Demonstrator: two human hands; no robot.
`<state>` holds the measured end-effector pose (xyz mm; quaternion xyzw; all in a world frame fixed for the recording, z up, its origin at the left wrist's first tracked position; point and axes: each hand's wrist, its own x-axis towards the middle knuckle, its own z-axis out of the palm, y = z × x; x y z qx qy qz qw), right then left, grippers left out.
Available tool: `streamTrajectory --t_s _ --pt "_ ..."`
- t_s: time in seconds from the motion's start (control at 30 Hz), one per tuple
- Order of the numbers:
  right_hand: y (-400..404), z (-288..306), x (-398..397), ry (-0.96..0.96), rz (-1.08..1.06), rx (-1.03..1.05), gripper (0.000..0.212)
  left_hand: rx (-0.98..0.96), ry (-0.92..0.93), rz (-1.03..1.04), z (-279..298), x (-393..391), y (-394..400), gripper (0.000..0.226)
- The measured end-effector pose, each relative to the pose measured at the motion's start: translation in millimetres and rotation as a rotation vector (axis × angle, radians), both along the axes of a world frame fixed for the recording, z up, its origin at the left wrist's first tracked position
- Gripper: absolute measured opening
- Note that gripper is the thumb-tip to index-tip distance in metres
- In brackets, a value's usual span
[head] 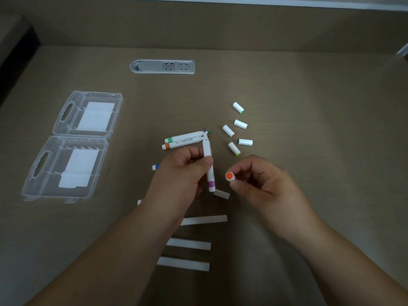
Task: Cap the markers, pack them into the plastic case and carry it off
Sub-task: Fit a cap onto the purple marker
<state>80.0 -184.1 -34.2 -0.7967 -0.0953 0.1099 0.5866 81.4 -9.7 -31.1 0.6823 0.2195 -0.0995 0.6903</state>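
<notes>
You see a brown wooden desk with a fine grain (309, 107) that fills almost the whole view. In its far part a grey oval socket panel (162, 66) is set flush into the surface; it has two sockets on the right side and a plain cover on the left side. Behind the desk a brown back panel (220, 25) stands upright, and above it runs a pale strip of wall (287, 2).
</notes>
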Motion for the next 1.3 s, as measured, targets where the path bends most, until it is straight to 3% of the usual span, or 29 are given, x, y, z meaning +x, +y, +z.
streamTrajectory --t_s 0.2,0.37,0.5,0.63,0.73,0.87,0.93,1.03,1.1,1.3 --pt "0.4 -9.0 4.0 -0.097 -0.037 -0.172 0.008 -0.021 -0.028 0.015 1.7 1.1 -2.1 0.016" --pt "-10.9 -32.6 27.3 -0.342 0.008 -0.645 0.004 -0.005 -0.021 0.030 3.4 -2.2 0.8 0.017" --pt "-6.8 -33.6 32.8 -0.391 0.053 -0.674 0.005 -0.001 -0.018 0.032 3.8 -3.4 3.9 0.015" --pt "-4.5 -20.8 45.5 -0.349 -0.156 -0.597 0.007 0.000 -0.007 0.029 3.1 -3.5 8.1 0.017" --pt "4.8 -17.5 63.5 -0.353 -0.243 -0.672 0.008 0.007 -0.001 0.026 2.0 -2.2 10.5 0.017" --pt "21.9 -23.9 74.0 -0.344 -0.087 -0.933 0.005 0.002 -0.003 0.039 1.2 -1.8 13.6 0.016" --pt "24.1 -24.1 73.2 -0.326 -0.028 -0.955 0.009 0.004 -0.009 0.048 1.5 -1.6 16.8 0.016" --pt "21.7 -16.9 66.5 -0.304 -0.009 -0.810 0.014 -0.008 -0.017 0.072 2.8 -0.2 20.6 0.014" --pt "23.2 -7.5 57.3 -0.166 -0.043 -0.575 0.018 -0.002 -0.012 0.077 3.6 1.8 21.7 0.013" --pt "33.5 20.6 30.1 0.855 -0.250 0.377 0.010 -0.026 -0.022 0.061 6.4 7.3 16.0 0.016"
